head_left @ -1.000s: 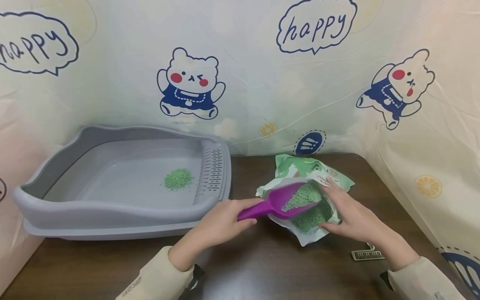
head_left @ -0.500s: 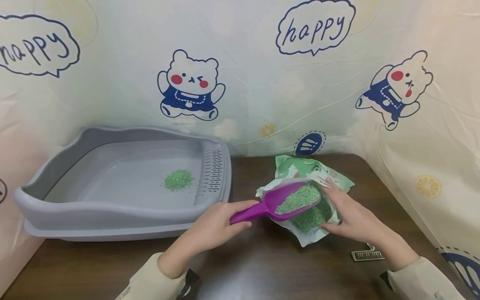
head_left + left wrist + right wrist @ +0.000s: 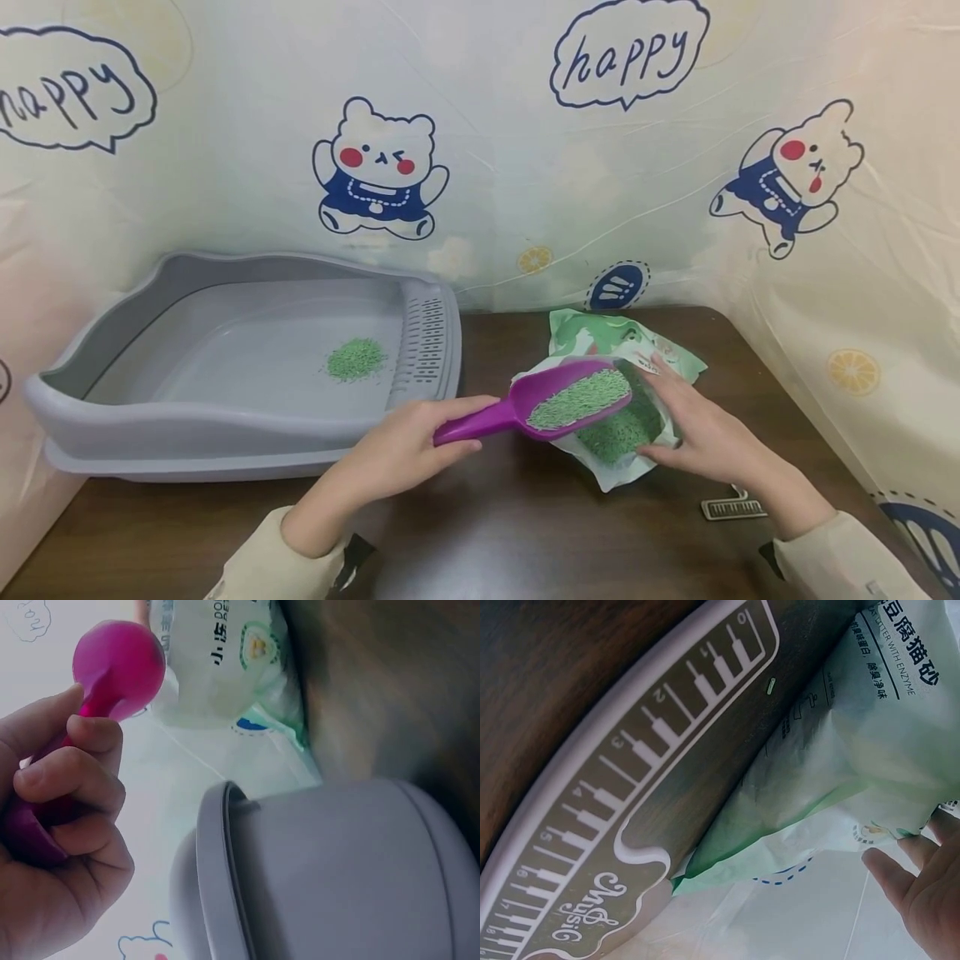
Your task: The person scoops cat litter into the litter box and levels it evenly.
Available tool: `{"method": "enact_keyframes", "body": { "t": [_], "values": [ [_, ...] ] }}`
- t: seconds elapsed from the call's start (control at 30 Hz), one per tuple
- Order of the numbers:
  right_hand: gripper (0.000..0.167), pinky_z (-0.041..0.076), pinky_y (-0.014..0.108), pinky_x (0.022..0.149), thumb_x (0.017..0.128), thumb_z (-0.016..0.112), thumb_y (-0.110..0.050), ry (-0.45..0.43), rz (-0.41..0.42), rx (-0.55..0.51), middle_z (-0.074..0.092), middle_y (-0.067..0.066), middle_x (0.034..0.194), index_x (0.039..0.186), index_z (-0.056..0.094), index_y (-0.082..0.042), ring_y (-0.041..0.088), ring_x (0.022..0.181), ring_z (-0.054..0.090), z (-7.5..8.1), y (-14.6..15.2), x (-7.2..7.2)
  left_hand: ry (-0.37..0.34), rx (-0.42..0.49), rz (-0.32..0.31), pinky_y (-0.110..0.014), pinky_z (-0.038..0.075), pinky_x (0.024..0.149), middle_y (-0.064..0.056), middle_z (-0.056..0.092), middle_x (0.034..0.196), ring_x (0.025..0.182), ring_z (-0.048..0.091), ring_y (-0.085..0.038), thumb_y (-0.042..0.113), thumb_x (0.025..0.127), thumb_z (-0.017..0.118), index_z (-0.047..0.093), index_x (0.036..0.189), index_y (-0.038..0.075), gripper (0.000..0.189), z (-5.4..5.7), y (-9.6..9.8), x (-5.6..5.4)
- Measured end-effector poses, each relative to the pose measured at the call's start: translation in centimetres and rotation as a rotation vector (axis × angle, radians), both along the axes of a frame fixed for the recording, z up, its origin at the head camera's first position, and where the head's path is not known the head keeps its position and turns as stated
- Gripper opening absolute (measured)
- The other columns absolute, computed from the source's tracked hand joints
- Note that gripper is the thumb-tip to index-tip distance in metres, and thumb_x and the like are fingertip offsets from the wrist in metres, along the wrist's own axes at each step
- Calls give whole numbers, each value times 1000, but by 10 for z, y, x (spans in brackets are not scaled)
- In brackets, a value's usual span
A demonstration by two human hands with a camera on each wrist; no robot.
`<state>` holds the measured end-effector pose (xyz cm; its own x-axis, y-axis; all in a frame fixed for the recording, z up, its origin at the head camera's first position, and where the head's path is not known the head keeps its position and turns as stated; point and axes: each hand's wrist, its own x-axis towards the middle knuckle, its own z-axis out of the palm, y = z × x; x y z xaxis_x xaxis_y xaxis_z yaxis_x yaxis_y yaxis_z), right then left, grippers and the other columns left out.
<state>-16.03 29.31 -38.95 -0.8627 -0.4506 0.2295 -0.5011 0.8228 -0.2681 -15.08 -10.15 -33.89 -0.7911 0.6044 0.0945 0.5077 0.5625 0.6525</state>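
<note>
My left hand (image 3: 393, 446) grips the handle of a purple scoop (image 3: 532, 392), loaded with green pellet litter (image 3: 581, 400). The scoop is over the mouth of an open cat litter bag (image 3: 611, 483), with more green pellets inside. In the left wrist view, my left fingers (image 3: 71, 776) curl round the scoop's handle. My right hand (image 3: 705, 425) rests against the bag's right side, thumb and fingers spread around its mouth. In the right wrist view, fingertips (image 3: 889, 866) touch the bag's green-white surface (image 3: 832, 772). The far ends of some right fingers are hidden.
A grey litter box (image 3: 247, 425) stands on the left, a small heap of green pellets (image 3: 356, 359) on its floor. A flat piano-key ruler (image 3: 731, 508) lies under my right forearm. Patterned sheeting (image 3: 510, 167) surrounds the brown table (image 3: 510, 533).
My left hand has drawn the scoop leftward and back from the bag, bringing more of its pellet load into view. My right hand has stayed against the bag.
</note>
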Motion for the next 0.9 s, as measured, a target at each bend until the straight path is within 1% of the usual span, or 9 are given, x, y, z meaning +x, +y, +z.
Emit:
{"method": "enact_keyframes", "body": {
  "t": [0.3,0.47,0.7,0.9],
  "values": [
    [109,42,60,104,70,88,-31,17,3,11,24,27,160,157,25,-10,48,142,33,0,0,-1,12,-3,-19,-24,46,57,9,63,82,67,53,-9,24,91,72,59,137,33,48,4,-15,0],
    [110,41,60,104,70,89,-31,29,4,18,25,26,160,157,25,-11,46,143,33,1,0,-1,24,-3,-20,-23,46,58,8,65,85,68,52,-9,27,92,71,60,137,32,46,7,-24,2],
    [112,41,59,104,70,88,-33,34,3,22,25,23,161,159,22,-14,42,146,30,0,0,-1,48,-37,11,-22,44,58,8,60,83,68,49,-8,32,92,71,60,137,32,46,10,-38,4],
    [112,41,55,105,71,88,-35,47,4,25,26,23,161,159,21,-15,40,147,30,-1,1,0,12,-41,39,-23,43,55,9,57,76,66,50,-9,36,92,70,59,136,37,45,13,-50,4]
  ]
}}
